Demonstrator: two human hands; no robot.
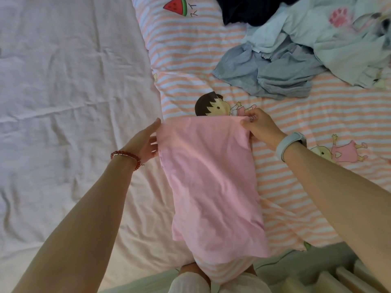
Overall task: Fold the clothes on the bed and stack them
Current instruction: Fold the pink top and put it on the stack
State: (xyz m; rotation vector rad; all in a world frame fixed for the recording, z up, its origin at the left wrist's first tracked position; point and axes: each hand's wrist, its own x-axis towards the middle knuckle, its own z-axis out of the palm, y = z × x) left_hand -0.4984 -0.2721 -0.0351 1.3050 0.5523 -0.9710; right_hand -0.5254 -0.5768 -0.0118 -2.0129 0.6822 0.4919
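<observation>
A pink garment (209, 178) lies stretched lengthwise on the bed in front of me, folded into a long narrow panel. My left hand (146, 142) holds its far left corner, fingers partly tucked behind the cloth. At the far right corner my right hand (259, 126) pinches the top edge between thumb and fingers. A heap of unfolded clothes sits at the far right: a grey-blue garment (268, 75), a pale blue garment (330, 39) and a dark navy one (249, 7).
The bed carries a white quilt (69, 92) on the left and a pink-and-white striped sheet (317, 115) with cartoon prints on the right. The bed's near edge and a pale wooden frame (330, 280) show at the bottom right.
</observation>
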